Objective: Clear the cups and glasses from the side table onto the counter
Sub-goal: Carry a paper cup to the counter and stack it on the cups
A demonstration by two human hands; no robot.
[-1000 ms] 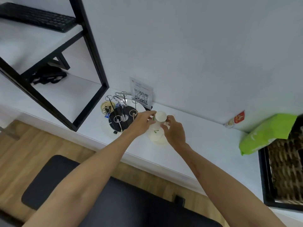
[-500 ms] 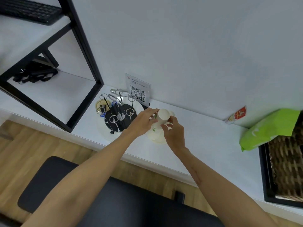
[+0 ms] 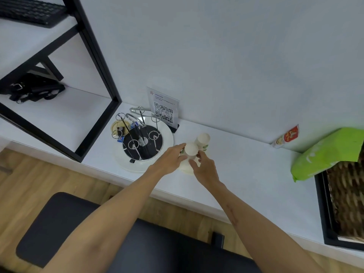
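While gripping an upturned paper cup [image 3: 190, 149] between left hand [image 3: 171, 161] and right hand [image 3: 204, 170], just above white table [image 3: 246, 174]; second cup [image 3: 202, 140] just behind, beside wire cup rack [image 3: 140, 138].

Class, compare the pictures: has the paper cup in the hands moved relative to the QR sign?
Yes. The held cup has come away from the QR sign toward the person, exposing a second cup behind it.

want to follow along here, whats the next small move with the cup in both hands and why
Probably lower the paper cup onto the white counter and let go: the left hand and right hand hold it low, beside the second cup.
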